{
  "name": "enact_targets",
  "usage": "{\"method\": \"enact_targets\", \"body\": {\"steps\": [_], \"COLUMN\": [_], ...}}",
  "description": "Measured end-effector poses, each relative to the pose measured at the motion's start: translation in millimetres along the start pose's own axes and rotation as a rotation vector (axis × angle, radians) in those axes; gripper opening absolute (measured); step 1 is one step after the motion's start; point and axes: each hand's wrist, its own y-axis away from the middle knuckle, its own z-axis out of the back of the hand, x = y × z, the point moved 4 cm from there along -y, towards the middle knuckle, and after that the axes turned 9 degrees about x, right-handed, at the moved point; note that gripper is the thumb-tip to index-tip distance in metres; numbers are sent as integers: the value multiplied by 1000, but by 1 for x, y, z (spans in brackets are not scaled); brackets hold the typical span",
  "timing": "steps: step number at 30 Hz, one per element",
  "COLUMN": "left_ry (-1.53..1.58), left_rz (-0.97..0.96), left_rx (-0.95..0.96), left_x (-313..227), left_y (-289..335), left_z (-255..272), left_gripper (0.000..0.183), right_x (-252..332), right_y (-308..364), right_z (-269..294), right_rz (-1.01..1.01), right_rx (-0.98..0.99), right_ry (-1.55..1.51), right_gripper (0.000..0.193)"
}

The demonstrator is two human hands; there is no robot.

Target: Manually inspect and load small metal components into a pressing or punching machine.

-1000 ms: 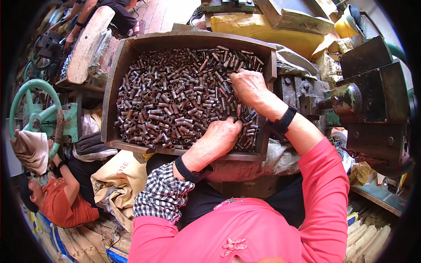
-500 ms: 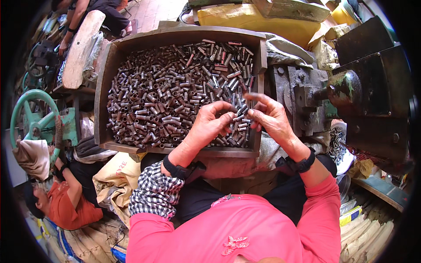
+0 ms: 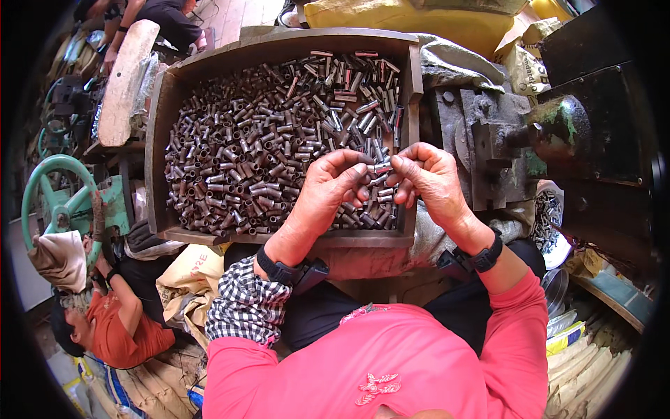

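A wooden tray [image 3: 155, 174] in front of me is heaped with short metal tubes [image 3: 244, 150], most of them dull brown. Longer, shinier metal pieces [image 3: 366, 105] lie at its right side. Over the tray's right front part, my left hand [image 3: 329, 188] and my right hand [image 3: 434, 183] meet fingertip to fingertip. Between their thumbs and forefingers they pinch a small metal tube [image 3: 380, 168], one hand at each end. The fingers partly cover it, and its ends cannot be seen.
A dark, oily machine [image 3: 558, 140] stands close to the tray's right side. At the left are a green handwheel [image 3: 59, 202], a wooden board [image 3: 127, 84] and a person in an orange shirt [image 3: 129, 325]. A bag of small metal parts [image 3: 548, 220] lies below the machine.
My right forefinger, raised and blurred before, has come down onto the metal tube. My hands have drawn together around it. The whole view has shifted slightly.
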Motion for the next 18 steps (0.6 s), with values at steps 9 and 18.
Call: {"method": "enact_targets", "body": {"steps": [9, 18], "left_ry": [-27, -54], "left_rz": [-13, -6], "left_rx": [-3, -9], "left_x": [1, 3], "left_y": [0, -1], "left_z": [-2, -2], "left_gripper": [16, 17], "right_x": [-4, -4], "right_y": [1, 1], "right_z": [-2, -3], "right_rz": [33, 104], "right_rx": [-14, 47], "right_ry": [-62, -117], "right_gripper": [19, 13]}}
